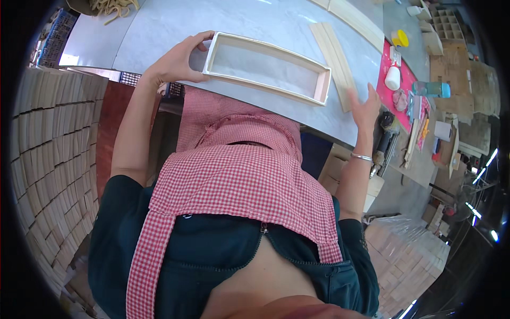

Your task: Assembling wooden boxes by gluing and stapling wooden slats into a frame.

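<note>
A long rectangular wooden frame [271,46], pale and without a visible bottom, lies on the grey tabletop in front of me. My left hand [180,59] spans its left end, with a finger at the far corner and the thumb at the near corner. Off the frame's right end, two thin flat wooden strips [332,56] lie side by side at a slant. My right hand [365,110] is by the near end of these strips, its thumb beside or touching them and its fingers spread. Nothing shows gripped in it.
Longer wooden boards [356,21] lie at the far right of the table. On a pink sheet [390,58] stand a white bottle [392,78] and other small items. A yellow-topped container [399,38] sits beyond. Stacked wooden pieces [48,154] rise at my left.
</note>
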### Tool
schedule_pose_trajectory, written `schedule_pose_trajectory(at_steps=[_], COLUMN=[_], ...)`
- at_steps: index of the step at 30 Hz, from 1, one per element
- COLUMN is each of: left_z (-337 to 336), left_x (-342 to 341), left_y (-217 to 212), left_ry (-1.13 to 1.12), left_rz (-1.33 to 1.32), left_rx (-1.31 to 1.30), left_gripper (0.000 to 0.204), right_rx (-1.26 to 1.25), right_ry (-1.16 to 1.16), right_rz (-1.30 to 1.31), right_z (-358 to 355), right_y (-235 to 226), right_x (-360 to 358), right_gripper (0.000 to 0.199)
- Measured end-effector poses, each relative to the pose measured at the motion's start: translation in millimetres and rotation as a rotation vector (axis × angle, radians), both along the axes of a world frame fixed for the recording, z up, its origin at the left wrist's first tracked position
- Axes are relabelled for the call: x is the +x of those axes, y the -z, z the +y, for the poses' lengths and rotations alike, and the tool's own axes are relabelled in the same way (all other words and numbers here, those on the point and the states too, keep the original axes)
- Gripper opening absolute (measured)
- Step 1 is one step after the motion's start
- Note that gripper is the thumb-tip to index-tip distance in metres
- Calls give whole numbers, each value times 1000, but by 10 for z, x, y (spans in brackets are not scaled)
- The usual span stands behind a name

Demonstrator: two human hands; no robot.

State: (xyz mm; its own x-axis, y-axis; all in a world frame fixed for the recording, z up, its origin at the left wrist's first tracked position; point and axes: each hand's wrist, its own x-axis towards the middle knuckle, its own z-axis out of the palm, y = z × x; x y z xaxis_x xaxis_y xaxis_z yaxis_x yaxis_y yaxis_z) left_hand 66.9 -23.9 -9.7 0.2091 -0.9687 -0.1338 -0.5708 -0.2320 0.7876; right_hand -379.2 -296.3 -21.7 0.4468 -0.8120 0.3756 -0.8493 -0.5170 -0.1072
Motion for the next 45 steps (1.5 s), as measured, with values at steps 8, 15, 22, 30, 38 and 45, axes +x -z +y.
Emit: schedule_pose_trajectory(at_steps=[8, 15, 22, 30, 38, 45], left_z=[9, 18, 17, -62, -61, -47], left_x=[24, 16, 28, 114, 96, 63], left_y=[227, 222, 183, 75, 62, 45], left_ry=[-3, 27, 44, 181, 166, 163], left_rz=[-137, -100, -16, 170, 93, 140], left_rx=[-170, -135, -170, -10, 15, -46], left_gripper=[98, 108, 84, 103, 103, 103], right_rx=[376, 426, 411, 365, 350, 386], right_ry=[-51, -137, -470, -724, -740, -706], right_rz=[135, 49, -139, 49, 37, 43], right_z=[-81, -152, 524, 871, 890, 902], right_y=[-103, -181, -943, -1059, -888, -762], right_x=[30, -15, 609, 1004, 1094, 1081], right_gripper=[69, 58, 62, 68, 68, 67])
